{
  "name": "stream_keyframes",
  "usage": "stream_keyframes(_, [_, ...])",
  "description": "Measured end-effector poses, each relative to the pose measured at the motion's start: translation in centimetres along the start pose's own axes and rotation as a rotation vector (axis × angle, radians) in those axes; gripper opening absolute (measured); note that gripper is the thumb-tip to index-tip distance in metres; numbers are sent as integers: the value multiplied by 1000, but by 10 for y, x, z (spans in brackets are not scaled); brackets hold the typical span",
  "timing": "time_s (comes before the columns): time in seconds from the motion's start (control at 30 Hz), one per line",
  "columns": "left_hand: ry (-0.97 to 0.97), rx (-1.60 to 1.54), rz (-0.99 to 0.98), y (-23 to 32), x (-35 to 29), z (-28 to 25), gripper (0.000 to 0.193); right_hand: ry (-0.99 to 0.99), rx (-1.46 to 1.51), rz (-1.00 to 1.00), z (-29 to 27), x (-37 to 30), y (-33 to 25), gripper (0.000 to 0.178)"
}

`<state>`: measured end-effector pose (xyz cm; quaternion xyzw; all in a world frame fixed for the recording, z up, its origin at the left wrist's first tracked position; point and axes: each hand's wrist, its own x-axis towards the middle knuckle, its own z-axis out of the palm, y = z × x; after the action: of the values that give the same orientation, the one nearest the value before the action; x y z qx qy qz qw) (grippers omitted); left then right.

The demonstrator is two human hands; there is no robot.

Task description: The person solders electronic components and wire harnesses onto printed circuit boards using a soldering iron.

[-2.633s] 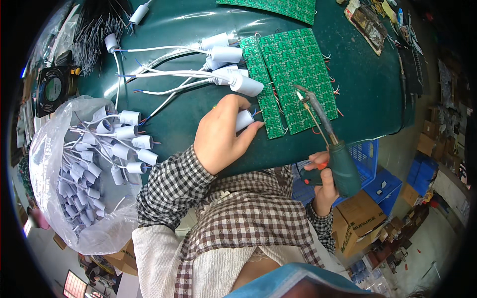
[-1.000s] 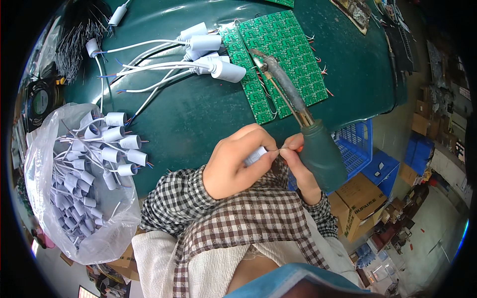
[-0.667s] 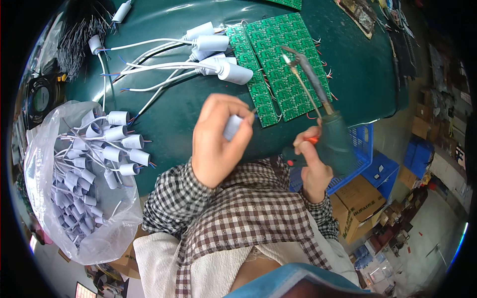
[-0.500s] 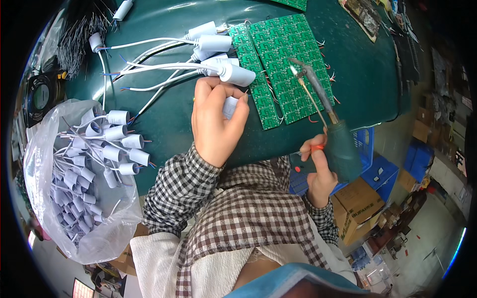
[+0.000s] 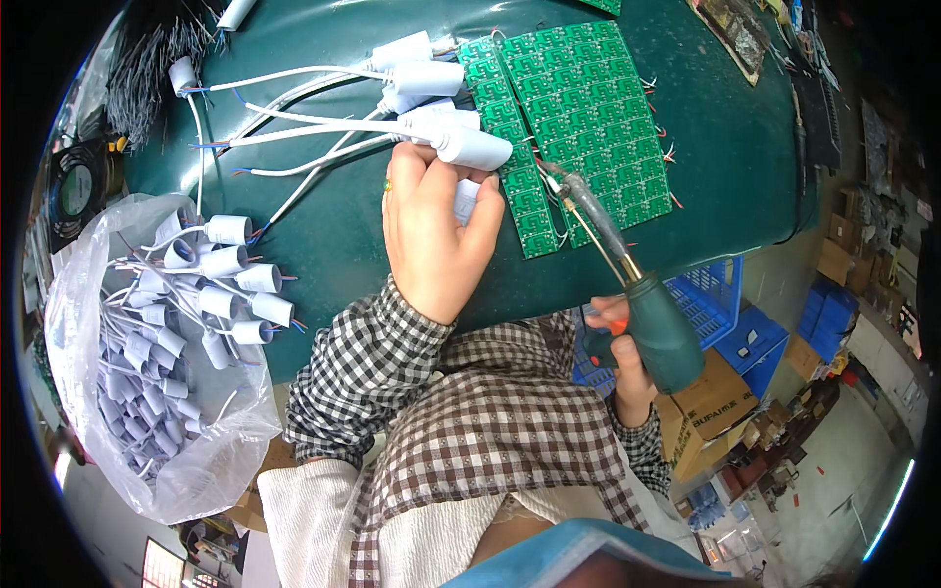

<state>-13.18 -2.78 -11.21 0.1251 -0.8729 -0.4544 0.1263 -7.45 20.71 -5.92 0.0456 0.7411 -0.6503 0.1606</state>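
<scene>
My left hand [image 5: 438,230] is closed around a white plastic cylinder [image 5: 466,202], partly hidden by my fingers, just left of the circuit boards. Several similar white cylinders [image 5: 472,150] with cables lie above my fingers. My right hand [image 5: 632,372] grips a dark green soldering gun [image 5: 665,338], its finger near a red-orange trigger. The iron's bent tip, with a thin metal tube alongside, reaches the gap between a narrow green board strip [image 5: 502,127] and a larger green circuit board panel [image 5: 598,122]. Whether the tip touches anything cannot be made out.
A clear plastic bag [image 5: 211,480] full of white cylinders with cables sits at the left. Bundled dark wires [image 5: 157,73] and a black fan [image 5: 74,191] are beyond it. Blue crates [image 5: 711,299] and a cardboard box [image 5: 711,402] stand below the table's right edge.
The soldering gun has come left and lower, its tip going from over the large panel to the gap beside the narrow strip. My left hand has shifted slightly right.
</scene>
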Motion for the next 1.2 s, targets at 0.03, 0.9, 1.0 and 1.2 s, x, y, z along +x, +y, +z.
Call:
stream_keyframes(0.03, [0,-2,-2,0,0,0,23,0,-2,1,-1,-1,1,47])
stream_keyframes(0.9, [40,-15,61,-3,1,4,24,-75,-467,-155,-7,-5,17,62])
stream_keyframes(1.0, [36,-11,57,-3,1,4,24,-61,-420,-117,-7,-5,18,62])
stream_keyframes(1.2, [39,0,58,-2,2,3,24,-46,-425,-126,-4,-4,15,61])
